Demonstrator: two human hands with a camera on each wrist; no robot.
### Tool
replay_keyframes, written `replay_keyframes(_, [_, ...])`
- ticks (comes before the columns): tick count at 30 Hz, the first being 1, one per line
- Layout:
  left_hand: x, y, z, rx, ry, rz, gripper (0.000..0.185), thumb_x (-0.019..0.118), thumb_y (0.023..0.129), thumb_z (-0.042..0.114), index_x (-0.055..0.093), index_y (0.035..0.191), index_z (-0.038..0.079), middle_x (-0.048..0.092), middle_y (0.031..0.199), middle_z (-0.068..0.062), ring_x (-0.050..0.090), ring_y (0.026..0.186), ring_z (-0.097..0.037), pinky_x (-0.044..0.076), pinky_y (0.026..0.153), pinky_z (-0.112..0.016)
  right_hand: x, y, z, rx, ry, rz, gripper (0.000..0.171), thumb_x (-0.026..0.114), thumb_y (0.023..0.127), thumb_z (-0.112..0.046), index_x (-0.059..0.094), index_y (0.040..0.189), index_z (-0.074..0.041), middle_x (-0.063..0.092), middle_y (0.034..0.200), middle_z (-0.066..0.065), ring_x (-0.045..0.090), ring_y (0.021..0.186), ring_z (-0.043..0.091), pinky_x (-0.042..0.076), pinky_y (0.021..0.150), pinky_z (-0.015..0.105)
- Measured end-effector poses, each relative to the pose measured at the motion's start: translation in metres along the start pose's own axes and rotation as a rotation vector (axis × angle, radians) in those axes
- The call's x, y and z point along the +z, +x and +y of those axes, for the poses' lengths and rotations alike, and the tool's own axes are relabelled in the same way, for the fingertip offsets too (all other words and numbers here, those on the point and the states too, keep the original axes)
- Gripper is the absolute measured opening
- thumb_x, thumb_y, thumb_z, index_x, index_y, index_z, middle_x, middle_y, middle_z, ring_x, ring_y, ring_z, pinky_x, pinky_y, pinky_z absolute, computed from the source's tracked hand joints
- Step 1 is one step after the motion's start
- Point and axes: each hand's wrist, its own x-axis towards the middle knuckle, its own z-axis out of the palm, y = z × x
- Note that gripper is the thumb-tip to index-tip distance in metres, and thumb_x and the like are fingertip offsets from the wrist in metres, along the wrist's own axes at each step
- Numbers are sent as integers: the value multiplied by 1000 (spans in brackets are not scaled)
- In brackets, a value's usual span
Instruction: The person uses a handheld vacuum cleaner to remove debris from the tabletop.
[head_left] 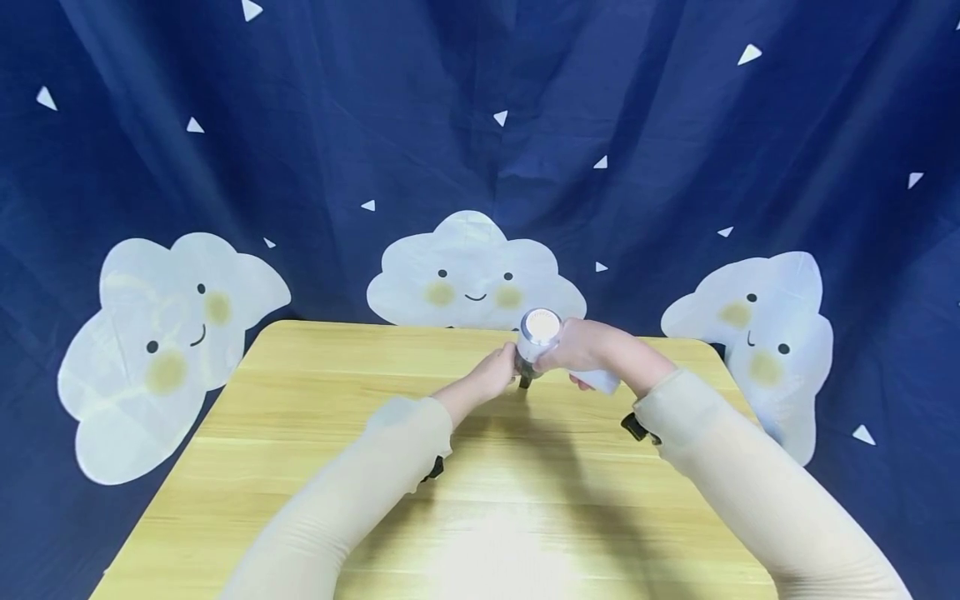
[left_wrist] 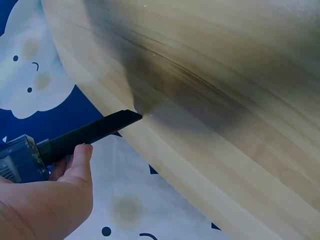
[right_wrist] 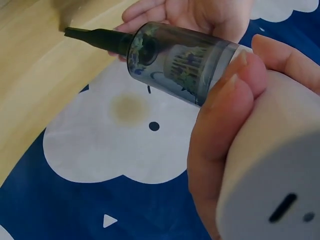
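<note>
A white handheld vacuum cleaner (head_left: 595,380) is held over the far part of the table. My right hand (right_wrist: 215,135) grips its white body, fingers wrapped round it. At its front, a clear smoky dust cup (right_wrist: 167,62) shows a ribbed filter and greenish bits inside. From the cup runs a black crevice nozzle (left_wrist: 95,132), its slanted tip angled down close over the tabletop. Beside the cup and nozzle, my left hand (head_left: 495,371) supports the front end with fairly straight fingers (right_wrist: 145,12). Its palm faces the cup in the right wrist view.
The light wooden table (head_left: 300,433) has rounded far corners. Behind it hangs a dark blue curtain (head_left: 322,150) with white triangles and smiling clouds (head_left: 476,250). Dark bands are strapped at both wrists, below light sleeves (head_left: 750,467). A shadow falls across the tabletop.
</note>
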Motion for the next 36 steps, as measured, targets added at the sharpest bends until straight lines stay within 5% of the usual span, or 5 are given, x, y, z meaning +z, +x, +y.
replay_keyframes(7, [-4,0,-1,-14,63,24,55,9,107,37,56,104,9,63,102,-11,59,93,-26,51,84,-38,3,-1,0,-15,41,-2,44,73,85,-41,57,102,-3,58,64,8,58,50,19,52,50,32])
replay_keyframes(13, [-8,-4,3,-59,73,14,55,7,104,44,47,83,14,46,72,-4,37,62,-17,39,62,-34,5,-2,0,-49,91,-11,41,72,87,-38,57,103,-3,58,66,9,58,50,20,51,49,31])
replay_keyframes(20, [-15,-10,3,-82,78,21,62,10,104,43,62,107,10,63,112,-6,58,104,-23,48,93,-41,7,-3,0,-76,149,-29,38,72,87,-36,59,102,-3,58,65,9,57,50,20,51,48,31])
replay_keyframes(25, [-20,-13,-1,-75,100,3,59,10,104,42,58,93,10,61,98,-8,55,91,-28,47,83,-41,12,-3,-2,-99,171,-31,39,73,87,-36,57,104,-4,57,66,10,57,49,20,51,47,31])
replay_keyframes(36, [-35,-22,-9,-103,202,41,69,9,103,47,65,121,11,66,124,-10,58,114,-29,44,102,-49,25,4,-7,-176,237,-2,34,74,88,-32,60,104,-5,56,65,10,56,47,20,51,46,31])
